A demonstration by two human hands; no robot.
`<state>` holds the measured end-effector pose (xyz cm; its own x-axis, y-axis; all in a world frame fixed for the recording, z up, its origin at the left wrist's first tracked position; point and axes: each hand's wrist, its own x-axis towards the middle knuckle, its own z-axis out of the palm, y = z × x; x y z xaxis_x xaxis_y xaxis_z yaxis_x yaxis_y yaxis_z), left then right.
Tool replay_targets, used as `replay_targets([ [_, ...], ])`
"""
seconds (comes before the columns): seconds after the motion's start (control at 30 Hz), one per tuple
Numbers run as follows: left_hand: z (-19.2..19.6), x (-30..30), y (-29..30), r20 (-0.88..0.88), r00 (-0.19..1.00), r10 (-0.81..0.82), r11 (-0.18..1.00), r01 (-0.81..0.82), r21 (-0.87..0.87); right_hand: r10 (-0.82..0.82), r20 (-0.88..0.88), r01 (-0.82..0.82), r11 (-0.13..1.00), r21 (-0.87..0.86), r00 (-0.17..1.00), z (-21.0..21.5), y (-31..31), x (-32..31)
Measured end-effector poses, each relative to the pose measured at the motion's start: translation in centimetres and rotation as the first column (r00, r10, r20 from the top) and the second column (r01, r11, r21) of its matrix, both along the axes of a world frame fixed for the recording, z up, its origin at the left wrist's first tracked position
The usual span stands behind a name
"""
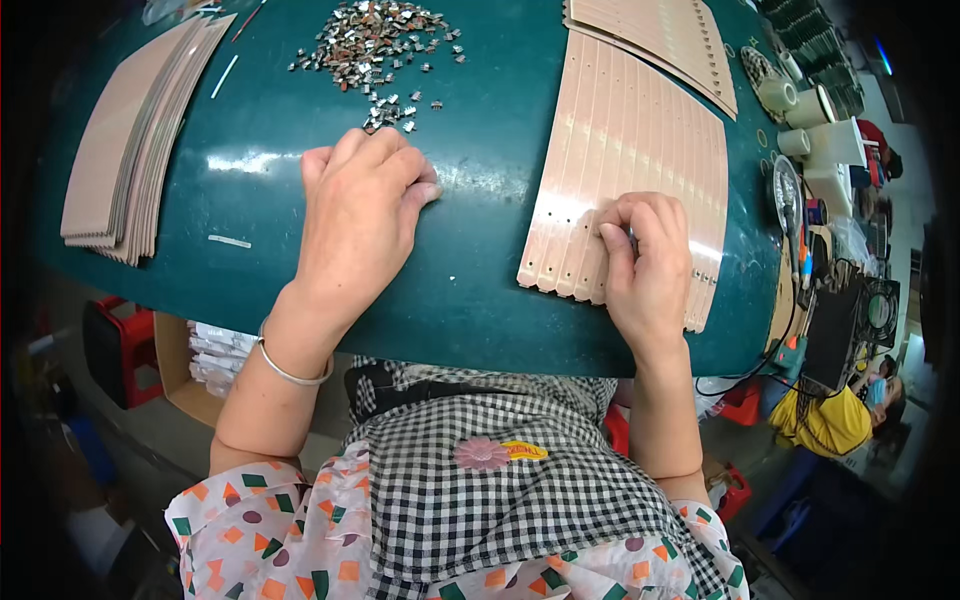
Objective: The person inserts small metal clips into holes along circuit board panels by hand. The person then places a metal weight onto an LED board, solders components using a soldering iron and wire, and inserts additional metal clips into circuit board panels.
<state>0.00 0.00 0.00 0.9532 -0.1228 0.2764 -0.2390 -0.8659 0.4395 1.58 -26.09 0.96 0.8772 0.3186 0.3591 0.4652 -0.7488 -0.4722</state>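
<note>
My left hand (362,205) is curled closed, palm down, just below a heap of small silvery metal-cased parts (365,45) with pins. Its fingertips are turned under, so whatever they hold is hidden. A few loose parts (392,108) lie right at its knuckles. On the right, a tan board (590,160) scored into long narrow strips with small holes lies flat. My right hand (650,255) is over its lower part, thumb and fingers pinched together. Something small and dark shows between them, too small to name. Several metal parts (706,276) sit at the board's lower right edge.
Stacked tan boards (130,130) stand at the left of the green table (470,320). More boards (660,35) lie at the far right. A white stick (224,77) and a thin strip (230,241) lie on the left. White rolls (810,105) and tools crowd the right edge; a person in yellow (830,415) is beyond.
</note>
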Motion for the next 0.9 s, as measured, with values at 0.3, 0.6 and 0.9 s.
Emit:
replay_targets([
  [0.3, 0.9, -0.2, -0.2, 0.030, 0.999, 0.010, 0.942, 0.000, -0.335, -0.027, -0.007, 0.027, 1.000, -0.015, 1.000, -0.2, 0.2, 0.1],
  [0.6, 0.9, -1.3, -3.2, -0.256, 0.901, -0.349, 0.216, -0.188, -0.958, -0.005, 0.099, 0.013, 0.997, -0.082, 0.995, -0.3, 0.4, -0.1],
  [0.9, 1.3, -1.9, -5.6, -0.342, 0.636, -0.691, -0.105, -0.557, -0.824, 0.049, -0.003, -0.045, 0.944, 0.327, 0.999, 2.4, 1.7, -2.2],
])
